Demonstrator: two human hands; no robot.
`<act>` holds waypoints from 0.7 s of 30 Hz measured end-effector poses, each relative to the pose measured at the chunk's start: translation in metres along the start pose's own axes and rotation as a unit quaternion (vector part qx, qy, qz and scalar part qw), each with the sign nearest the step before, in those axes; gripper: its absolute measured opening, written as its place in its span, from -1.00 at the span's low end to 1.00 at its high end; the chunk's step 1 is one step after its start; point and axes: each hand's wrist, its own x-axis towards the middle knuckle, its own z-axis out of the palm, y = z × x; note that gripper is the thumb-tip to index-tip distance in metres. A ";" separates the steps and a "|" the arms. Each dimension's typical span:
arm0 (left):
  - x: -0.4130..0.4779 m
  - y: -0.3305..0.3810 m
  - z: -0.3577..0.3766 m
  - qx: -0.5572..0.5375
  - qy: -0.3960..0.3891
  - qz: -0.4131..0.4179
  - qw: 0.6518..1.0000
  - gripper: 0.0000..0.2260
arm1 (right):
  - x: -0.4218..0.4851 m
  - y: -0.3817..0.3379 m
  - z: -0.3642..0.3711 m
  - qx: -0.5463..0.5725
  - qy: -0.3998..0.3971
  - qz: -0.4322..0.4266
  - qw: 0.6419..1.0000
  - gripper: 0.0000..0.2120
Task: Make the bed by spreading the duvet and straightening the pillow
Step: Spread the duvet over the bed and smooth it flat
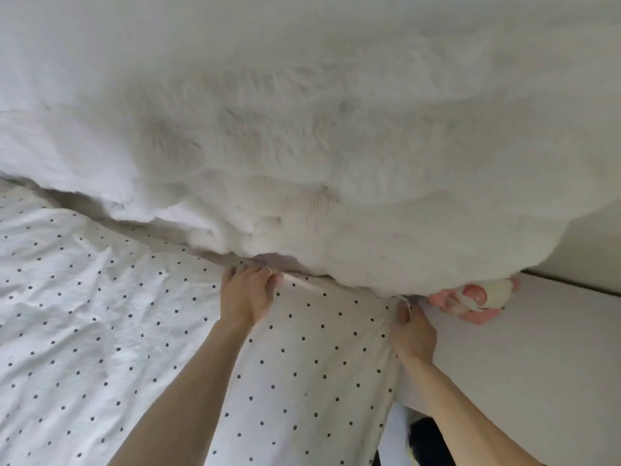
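Observation:
A white duvet with small black dots covers the bed across the lower left, wrinkled. My left hand pinches its top edge near the middle of the view. My right hand grips the same edge at the duvet's corner, by the bed's right side. Behind the edge lies a big fluffy white mound, a furry blanket or pillow, which fills the upper half of the view and overhangs the duvet's edge. I cannot tell where the pillow itself is.
A pink and cream soft toy lies half under the fluffy mound at the right. A plain white surface runs along the bed's right side. Something dark with a pattern shows low between the bed and that surface.

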 end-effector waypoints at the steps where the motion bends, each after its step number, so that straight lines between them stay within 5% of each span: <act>1: 0.006 0.011 -0.002 -0.008 0.061 0.006 0.998 -0.76 | 0.004 0.001 -0.013 0.015 0.044 -0.036 0.998 -0.72; 4: 0.015 0.041 -0.001 -0.042 0.161 -0.013 0.986 -0.79 | 0.005 0.010 -0.032 0.033 0.088 -0.112 0.989 -0.79; 9: 0.004 0.061 0.041 -0.052 0.075 -0.089 0.992 -0.74 | 0.016 0.005 -0.015 -0.029 0.013 -0.093 0.995 -0.67; 12: -0.020 0.055 0.047 -0.098 0.139 -0.101 0.980 -0.65 | -0.006 0.004 -0.003 -0.081 0.055 -0.134 0.986 -0.55; 14: -0.046 0.034 0.047 -0.114 0.150 -0.147 0.971 -0.53 | -0.040 0.001 0.013 -0.136 0.076 -0.268 0.951 -0.45; 17: -0.088 -0.011 0.054 -0.117 0.104 -0.237 0.959 -0.52 | -0.069 0.000 0.037 -0.266 -0.042 -0.474 0.838 -0.38; 19: -0.116 -0.042 0.058 -0.110 0.051 -0.267 0.956 -0.54 | -0.060 -0.006 0.049 -0.378 -0.131 -0.424 0.812 -0.36; 21: -0.134 -0.075 0.059 -0.104 0.006 -0.261 0.960 -0.54 | -0.053 -0.025 0.064 -0.408 -0.152 -0.238 0.869 -0.30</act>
